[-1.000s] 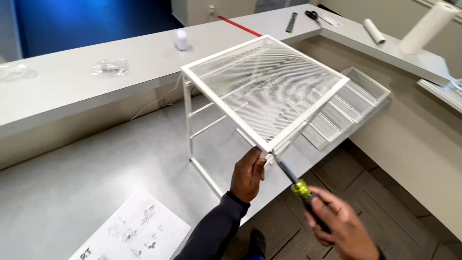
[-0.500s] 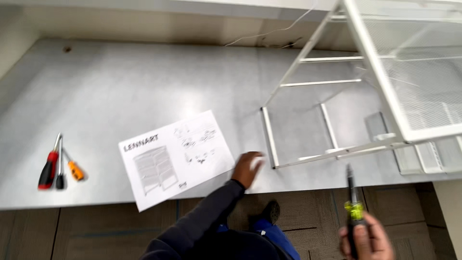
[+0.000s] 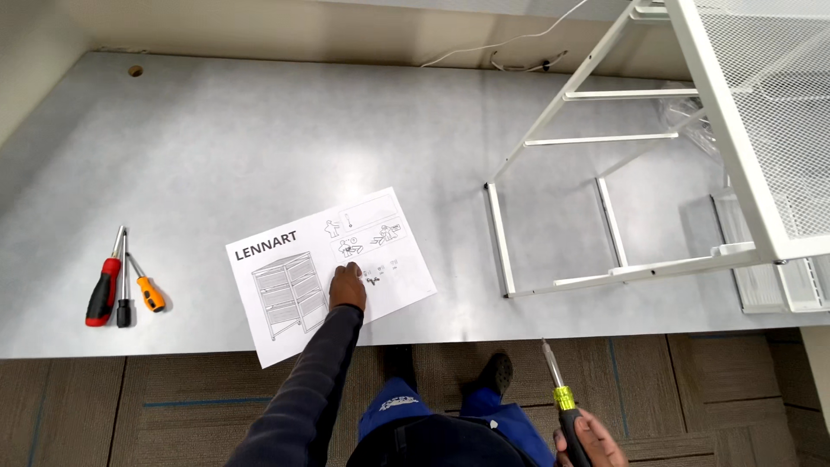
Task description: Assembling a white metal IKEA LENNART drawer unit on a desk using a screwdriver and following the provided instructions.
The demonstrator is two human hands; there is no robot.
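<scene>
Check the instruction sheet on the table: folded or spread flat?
Spread flat: the instruction sheet lies open on the grey table, with the left hand resting on it.

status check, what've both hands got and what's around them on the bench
Left hand flat on the instruction sheet, no grip. Right hand grips a yellow-collared screwdriver, tip up, off the table. White wire frame to the right; three screwdrivers far left.
</scene>
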